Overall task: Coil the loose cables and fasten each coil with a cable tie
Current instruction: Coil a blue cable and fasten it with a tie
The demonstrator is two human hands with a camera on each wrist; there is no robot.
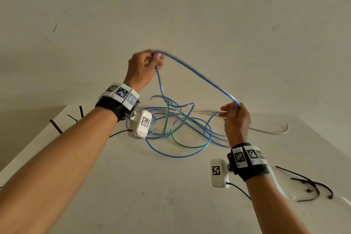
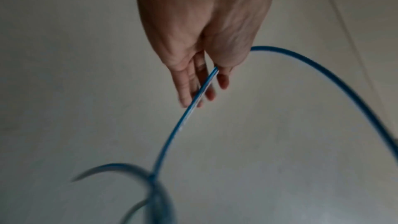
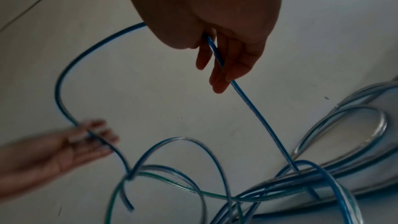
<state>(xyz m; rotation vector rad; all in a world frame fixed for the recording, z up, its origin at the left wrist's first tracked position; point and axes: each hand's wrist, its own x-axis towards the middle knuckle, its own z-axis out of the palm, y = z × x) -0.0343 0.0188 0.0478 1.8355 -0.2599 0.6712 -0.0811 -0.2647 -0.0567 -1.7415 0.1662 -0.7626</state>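
Note:
A blue cable (image 1: 197,76) stretches in the air between both hands. My left hand (image 1: 150,61) is raised high and pinches it; the left wrist view shows the blue cable (image 2: 202,91) running out past the fingers (image 2: 187,89). Lower and to the right, my right hand (image 1: 231,109) grips the same cable, which passes through its fingers (image 3: 221,74) as the blue cable (image 3: 258,117). From both hands the cable drops into a loose tangle of blue cables (image 1: 180,131) on the white table (image 1: 133,186), mixed with a green cable (image 1: 167,121) and a white cable (image 1: 269,132).
Black cable ties (image 1: 313,186) lie on the table at the right, near my right forearm. More black ties (image 1: 57,127) lie at the table's left edge. A pale floor (image 1: 190,15) shows beyond the table's far edge.

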